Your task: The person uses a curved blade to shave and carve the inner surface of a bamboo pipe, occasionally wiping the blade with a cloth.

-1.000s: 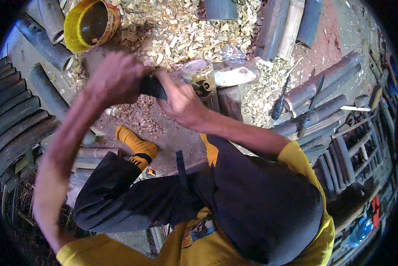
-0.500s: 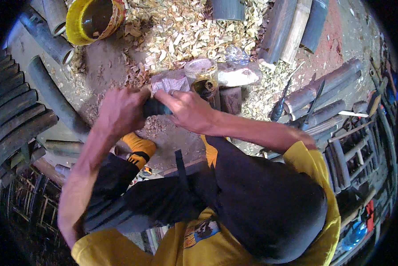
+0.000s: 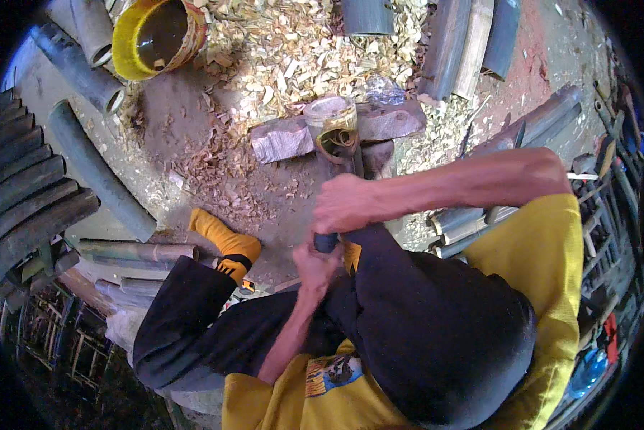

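My right hand (image 3: 342, 204) is closed around a dark cylindrical piece (image 3: 326, 242), its forearm reaching in from the right. Just below it, my left hand (image 3: 316, 266) is wrapped at the lower end of the same piece, close to my raised knee. Most of the piece is hidden by my fingers, so its exact kind does not show. Beyond my hands, a pale, stained tube-shaped container (image 3: 330, 107) rests against a rough wooden block (image 3: 282, 140); a curled strip shows in its opening.
A yellow bucket (image 3: 125, 50) with dark contents stands at the upper left. Wood shavings (image 3: 293, 57) cover the ground ahead. Bamboo lengths (image 3: 100, 168) lie on the left, with more bamboo pieces (image 3: 455, 43) at the upper right. My orange-socked foot (image 3: 229, 236) is near the middle.
Both hands have come down and to the right, toward my knee, with the dark piece. They were side by side across it; now the right hand is above the left.
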The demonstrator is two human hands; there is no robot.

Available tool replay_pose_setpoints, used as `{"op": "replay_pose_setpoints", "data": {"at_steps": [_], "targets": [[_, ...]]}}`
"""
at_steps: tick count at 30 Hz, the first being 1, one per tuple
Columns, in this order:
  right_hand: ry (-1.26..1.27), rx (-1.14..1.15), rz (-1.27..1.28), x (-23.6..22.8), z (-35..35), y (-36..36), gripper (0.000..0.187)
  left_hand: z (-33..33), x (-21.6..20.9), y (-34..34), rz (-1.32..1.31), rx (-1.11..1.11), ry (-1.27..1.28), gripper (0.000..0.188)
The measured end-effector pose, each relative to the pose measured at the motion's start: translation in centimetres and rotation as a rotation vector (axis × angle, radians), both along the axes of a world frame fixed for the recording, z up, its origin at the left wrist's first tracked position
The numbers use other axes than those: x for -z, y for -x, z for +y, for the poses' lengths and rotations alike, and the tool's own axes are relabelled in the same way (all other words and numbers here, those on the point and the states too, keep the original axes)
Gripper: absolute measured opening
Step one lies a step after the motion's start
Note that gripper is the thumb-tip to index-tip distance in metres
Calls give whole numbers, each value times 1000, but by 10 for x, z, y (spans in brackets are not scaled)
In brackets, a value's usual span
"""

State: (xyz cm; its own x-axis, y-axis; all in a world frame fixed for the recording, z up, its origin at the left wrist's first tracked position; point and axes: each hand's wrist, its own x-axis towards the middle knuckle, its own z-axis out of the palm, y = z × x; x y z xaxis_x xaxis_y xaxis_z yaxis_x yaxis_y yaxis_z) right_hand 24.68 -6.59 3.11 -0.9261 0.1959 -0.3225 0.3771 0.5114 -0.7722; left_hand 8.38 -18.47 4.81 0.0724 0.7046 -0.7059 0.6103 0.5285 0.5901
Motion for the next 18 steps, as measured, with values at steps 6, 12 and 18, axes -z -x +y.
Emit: {"op": "replay_pose_setpoints", "data": {"at_steps": [6, 12, 18], "targets": [[-60, 597, 69, 10, 23, 23, 20, 136, -4, 48, 157, 584, -156, 38], [-27, 1216, 106, 9, 12, 1, 40, 246, -36, -23, 299, 1280, -379, 21], [74, 1726, 236, 3, 29, -9, 34, 311, -46, -110, 302, 1734, -646, 15]]}}
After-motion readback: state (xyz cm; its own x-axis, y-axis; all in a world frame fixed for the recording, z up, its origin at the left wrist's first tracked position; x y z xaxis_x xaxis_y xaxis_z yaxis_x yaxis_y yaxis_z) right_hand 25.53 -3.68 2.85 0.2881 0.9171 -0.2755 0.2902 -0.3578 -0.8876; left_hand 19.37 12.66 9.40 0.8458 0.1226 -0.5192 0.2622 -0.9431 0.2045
